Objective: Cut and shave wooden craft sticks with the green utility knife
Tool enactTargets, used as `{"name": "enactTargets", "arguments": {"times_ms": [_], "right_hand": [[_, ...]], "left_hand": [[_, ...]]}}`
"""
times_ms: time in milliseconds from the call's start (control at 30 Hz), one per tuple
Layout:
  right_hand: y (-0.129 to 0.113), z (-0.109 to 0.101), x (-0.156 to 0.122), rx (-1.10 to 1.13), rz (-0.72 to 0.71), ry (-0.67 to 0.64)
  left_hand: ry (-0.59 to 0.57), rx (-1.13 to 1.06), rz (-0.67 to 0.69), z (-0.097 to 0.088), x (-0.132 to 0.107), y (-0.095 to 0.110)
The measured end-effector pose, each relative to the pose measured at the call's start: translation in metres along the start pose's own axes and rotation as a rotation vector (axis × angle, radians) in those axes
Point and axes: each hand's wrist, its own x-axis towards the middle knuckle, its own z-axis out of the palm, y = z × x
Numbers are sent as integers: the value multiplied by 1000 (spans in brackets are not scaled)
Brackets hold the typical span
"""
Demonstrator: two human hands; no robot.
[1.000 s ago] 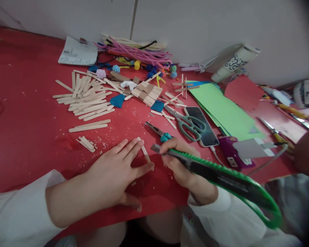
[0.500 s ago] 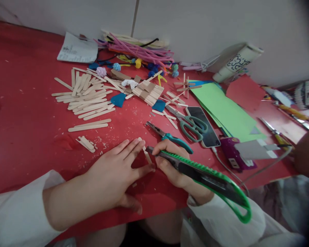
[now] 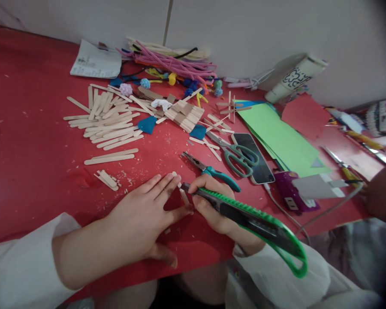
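Observation:
My left hand (image 3: 141, 219) lies flat with fingers spread, its fingertips pressing a wooden craft stick (image 3: 184, 197) against the red table (image 3: 38, 180). In my right hand (image 3: 214, 206) is a green and black utility knife (image 3: 251, 219), its handle slanting back toward my right sleeve. The knife's front end sits at the stick, beside my left fingertips; the blade itself is hard to make out. Left of my hands lie short cut stick pieces (image 3: 107, 180) among wood shavings. Teal-handled pliers (image 3: 212, 172) rest just beyond my right hand.
A heap of craft sticks (image 3: 109, 116) spreads at the back left. Scissors (image 3: 241, 159) overlap a phone (image 3: 260, 167) with a cable. Green paper (image 3: 283, 137) and a purple box (image 3: 291, 182) lie to the right. Pipe cleaners (image 3: 176, 60) line the wall. Another person's arm (image 3: 384, 193) is at far right.
The back end of the utility knife's handle has swung slightly to the left. My left hand has stayed in place on the stick.

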Motion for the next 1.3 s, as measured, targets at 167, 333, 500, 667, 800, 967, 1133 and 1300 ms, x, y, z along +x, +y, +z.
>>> {"name": "enactTargets", "arguments": {"times_ms": [167,333,500,667,800,967,1133,1300], "right_hand": [[-2,-1,0,-34,15,7],[3,2,2,-14,-31,19],[7,5,5,-30,-28,21],[7,6,8,-87,-26,-35],[5,6,7,-112,-37,-52],[3,4,5,-74,-31,-31],[7,2,0,28,-23,41],[12,-5,-11,65,-94,280]], "left_hand": [[-7,2,-7,0,1,1],[-10,-10,-11,-1,1,1],[2,-26,-5,0,0,1],[-21,-11,-13,-1,0,1],[-33,8,-10,-3,1,2],[1,17,-3,-1,1,1],[34,14,-1,1,1,1],[11,-1,17,0,1,-2]]}}
